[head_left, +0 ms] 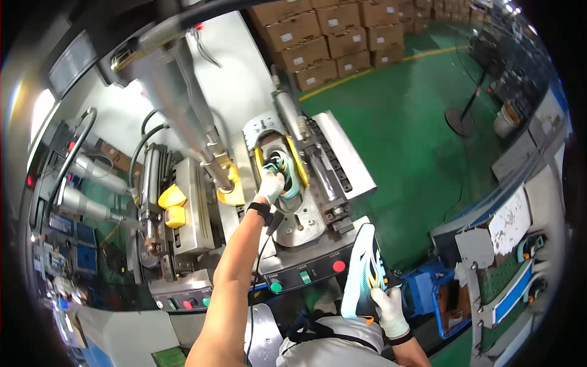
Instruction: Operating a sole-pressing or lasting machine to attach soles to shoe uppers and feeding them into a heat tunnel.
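Note:
My left hand (271, 185), in a white glove, reaches into the machine and grips a light-blue and dark sneaker (288, 174) at its opening. That sneaker sits between yellow pads (298, 160) above a metal plate (304, 227). Low on the right, my right hand (391, 311), also gloved, holds a second sneaker (363, 276) by its heel end, toe pointing away from me. This one is white, light blue and black with orange accents. It is apart from the machine, beside the front control panel (306, 277).
Left of the plate a metal cylinder rod (217, 174) comes down to a yellow pad (231, 194). More yellow pads (174, 205) lie further left. Cardboard boxes (333, 40) are stacked at the back. A blue bin (449, 306) and a slotted rack (498, 300) stand right; a fan stand (460, 119) is beyond.

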Available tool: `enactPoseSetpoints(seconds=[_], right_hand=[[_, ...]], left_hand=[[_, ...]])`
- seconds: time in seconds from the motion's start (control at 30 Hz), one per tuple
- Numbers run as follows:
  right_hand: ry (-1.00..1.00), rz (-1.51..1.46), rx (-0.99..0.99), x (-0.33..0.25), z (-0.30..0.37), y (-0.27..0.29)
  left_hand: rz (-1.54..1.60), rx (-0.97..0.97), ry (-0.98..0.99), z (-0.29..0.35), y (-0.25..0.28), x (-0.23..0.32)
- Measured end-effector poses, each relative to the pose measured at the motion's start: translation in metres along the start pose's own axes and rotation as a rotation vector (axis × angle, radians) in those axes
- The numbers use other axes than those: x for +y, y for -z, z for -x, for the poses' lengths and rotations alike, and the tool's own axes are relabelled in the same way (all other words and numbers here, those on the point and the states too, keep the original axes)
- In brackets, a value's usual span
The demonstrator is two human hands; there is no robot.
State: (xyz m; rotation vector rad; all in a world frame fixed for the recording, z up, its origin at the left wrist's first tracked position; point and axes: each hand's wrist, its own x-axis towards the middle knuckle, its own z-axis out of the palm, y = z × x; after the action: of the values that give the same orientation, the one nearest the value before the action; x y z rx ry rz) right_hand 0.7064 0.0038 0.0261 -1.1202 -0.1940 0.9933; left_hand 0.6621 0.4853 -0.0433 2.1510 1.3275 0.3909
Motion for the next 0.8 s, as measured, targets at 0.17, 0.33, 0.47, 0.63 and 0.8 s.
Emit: enactPoseSetpoints(seconds=[0.17, 0.33, 0.47, 0.63, 0.8], right_hand=[[0.123, 0.101, -0.131, -0.024, -0.039, -0.065], [0.014, 0.226, -0.417, -0.064, -0.138, -0.176], [0.052, 0.833, -0.389, -0.013, -0.317, -0.209], [0.409, 1.36, 0.149, 0.11, -0.398, -0.25], [0.639, 1.602, 0.018, 0.113, -0.451, -0.219]], left_hand=[[0.472, -0.096, -0.004, 0.107, 0.104, -0.004], [0.942, -0.067, 0.194, 0.283, 0.152, -0.014], [0.533, -0.105, 0.137, 0.402, 0.176, -0.056], [0.361, 0.065, 0.502, 0.563, 0.136, -0.138], [0.471, 0.499, 0.758, 0.645, 0.075, -0.19]])
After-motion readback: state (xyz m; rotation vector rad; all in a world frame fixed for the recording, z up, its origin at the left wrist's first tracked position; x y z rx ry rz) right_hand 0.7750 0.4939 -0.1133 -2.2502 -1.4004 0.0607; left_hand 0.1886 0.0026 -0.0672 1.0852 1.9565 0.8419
